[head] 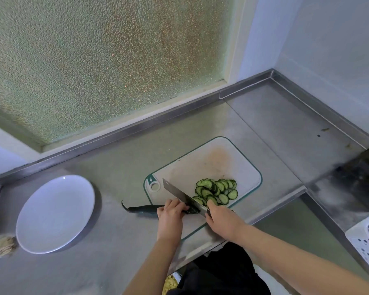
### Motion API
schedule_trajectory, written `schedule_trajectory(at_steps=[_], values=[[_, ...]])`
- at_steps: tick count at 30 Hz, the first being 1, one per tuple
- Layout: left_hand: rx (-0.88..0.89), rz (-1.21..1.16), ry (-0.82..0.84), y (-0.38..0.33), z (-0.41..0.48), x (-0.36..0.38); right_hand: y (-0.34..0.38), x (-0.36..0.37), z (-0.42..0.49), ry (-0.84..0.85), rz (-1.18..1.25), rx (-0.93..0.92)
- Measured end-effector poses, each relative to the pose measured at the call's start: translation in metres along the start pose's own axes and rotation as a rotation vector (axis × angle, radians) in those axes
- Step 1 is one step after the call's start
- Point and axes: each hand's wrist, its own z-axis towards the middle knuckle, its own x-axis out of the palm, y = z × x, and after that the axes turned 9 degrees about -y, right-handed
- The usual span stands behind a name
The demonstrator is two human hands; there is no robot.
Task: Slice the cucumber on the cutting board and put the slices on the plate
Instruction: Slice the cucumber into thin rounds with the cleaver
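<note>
At the far left of the steel bench (115, 167), near its front edge, lies a small tan fibrous wad (5, 249) (what it is cannot be told). Just beside it, to the right, sits a white plate (55, 213), round and shallow, well apart from the cutting board.

Next comes the cucumber (144, 209), dark green and lying crosswise. Its curled stem end reaches out over the bare bench to the left of the board, while its other end lies on the board's near-left corner. The left hand (170, 212) holds it down there, fingers curled over the top of it, close against the blade.

The knife (175, 192), a broad cleaver-like blade, stands edge-down across the cucumber right beside those fingers, its tip pointing away from the person. The right hand (223, 223) grips the handle, fingers wrapped round it, thumb along the top.

The cutting board (211, 165) is white with a green rim and carries an orange stain near its far end. To the right of the blade a heap of cucumber slices (216, 190) lies on it, overlapping one another.

At the far right edge stands a white perforated basket (364, 239).
</note>
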Motion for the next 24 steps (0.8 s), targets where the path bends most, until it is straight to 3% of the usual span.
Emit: schedule_trajectory(at_steps=[12,24], values=[[0.028,0.005,-0.023,0.004,-0.003,0.001,-0.002,-0.016,-0.003,-0.080,0.114,-0.023],[0.020,-0.009,-0.036,0.004,-0.003,0.004,0.000,-0.016,-0.013,-0.076,0.069,-0.038]])
